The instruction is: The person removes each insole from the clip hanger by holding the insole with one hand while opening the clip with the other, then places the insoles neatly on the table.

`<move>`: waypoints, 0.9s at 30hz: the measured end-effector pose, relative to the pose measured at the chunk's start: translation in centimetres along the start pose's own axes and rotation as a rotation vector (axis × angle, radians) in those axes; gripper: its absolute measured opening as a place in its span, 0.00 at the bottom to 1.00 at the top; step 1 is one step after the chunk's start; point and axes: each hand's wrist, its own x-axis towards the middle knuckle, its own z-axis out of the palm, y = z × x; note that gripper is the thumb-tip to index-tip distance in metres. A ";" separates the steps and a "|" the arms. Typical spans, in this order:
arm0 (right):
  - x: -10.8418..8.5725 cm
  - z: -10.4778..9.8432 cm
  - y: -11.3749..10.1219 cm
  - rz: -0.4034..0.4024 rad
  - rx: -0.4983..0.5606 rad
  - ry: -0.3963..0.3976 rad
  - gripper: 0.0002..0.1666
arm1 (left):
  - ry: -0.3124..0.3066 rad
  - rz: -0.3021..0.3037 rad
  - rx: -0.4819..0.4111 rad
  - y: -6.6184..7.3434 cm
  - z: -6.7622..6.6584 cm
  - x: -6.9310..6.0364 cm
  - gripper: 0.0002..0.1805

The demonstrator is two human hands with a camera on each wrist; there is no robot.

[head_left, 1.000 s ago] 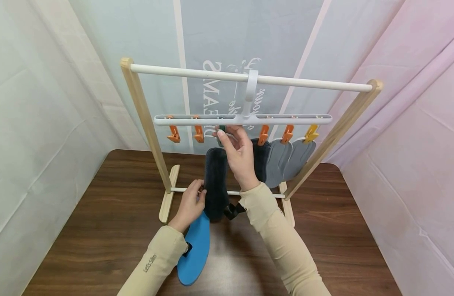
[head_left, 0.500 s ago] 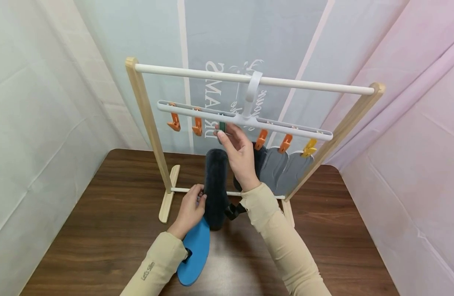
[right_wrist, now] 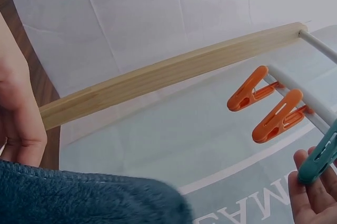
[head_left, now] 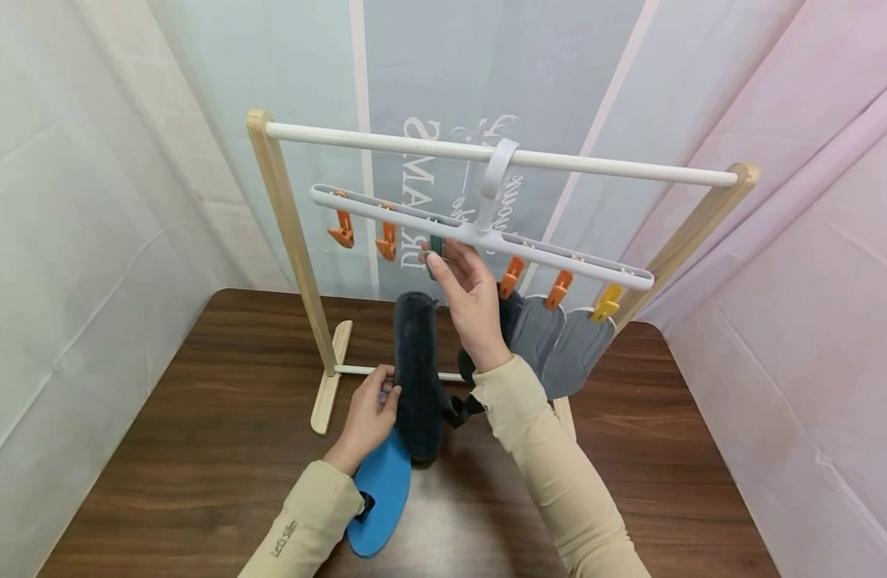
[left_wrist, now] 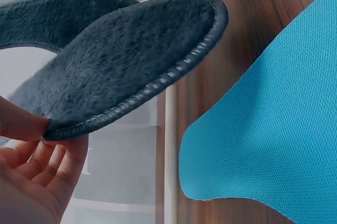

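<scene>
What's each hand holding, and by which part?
Left hand: dark fuzzy insole, pinched by its side edge. Right hand: green clip, gripped around its lower part.

green clip (right_wrist: 318, 162); on white hanger (head_left: 559, 258); jaws unclear | dark plush insole (head_left: 417, 381); near upright, just below clip

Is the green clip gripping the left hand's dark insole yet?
No, the right wrist view shows the curtain between the green clip and the dark insole.

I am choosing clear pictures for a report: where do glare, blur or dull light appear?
Head view: pale glare on the brown table; left wrist view: the dark insole has slightly smeared edge stitching; right wrist view: duller light overall, and the same insole's tip looks soft.
</scene>
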 end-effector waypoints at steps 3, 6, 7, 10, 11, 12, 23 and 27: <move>0.0 0.0 0.0 0.009 -0.005 -0.004 0.22 | -0.007 -0.032 -0.007 0.0 0.0 -0.2 0.13; 0.0 -0.1 -0.1 0.013 -0.005 -0.009 0.23 | -0.023 -0.062 -0.010 0.0 0.1 -0.4 0.14; 0.0 -0.1 -0.1 0.015 -0.003 -0.010 0.23 | -0.028 -0.064 -0.008 0.0 0.1 -0.5 0.14; 0.0 -0.1 -0.1 0.013 0.010 -0.015 0.23 | -0.032 -0.075 -0.017 0.1 0.1 -0.7 0.14; 0.0 -0.1 -0.1 0.013 0.012 -0.016 0.23 | -0.029 -0.072 -0.017 0.1 0.2 -0.8 0.14; 0.0 -0.1 -0.1 0.011 0.012 -0.015 0.22 | -0.027 -0.070 -0.015 0.1 0.2 -0.8 0.13; -0.2 0.1 -0.3 0.004 -0.009 -0.002 0.22 | -0.037 -0.098 -0.017 -0.3 0.5 -1.2 0.12; -0.3 0.0 -0.3 0.018 -0.021 0.009 0.23 | -0.047 -0.103 -0.021 -0.2 0.5 -1.2 0.12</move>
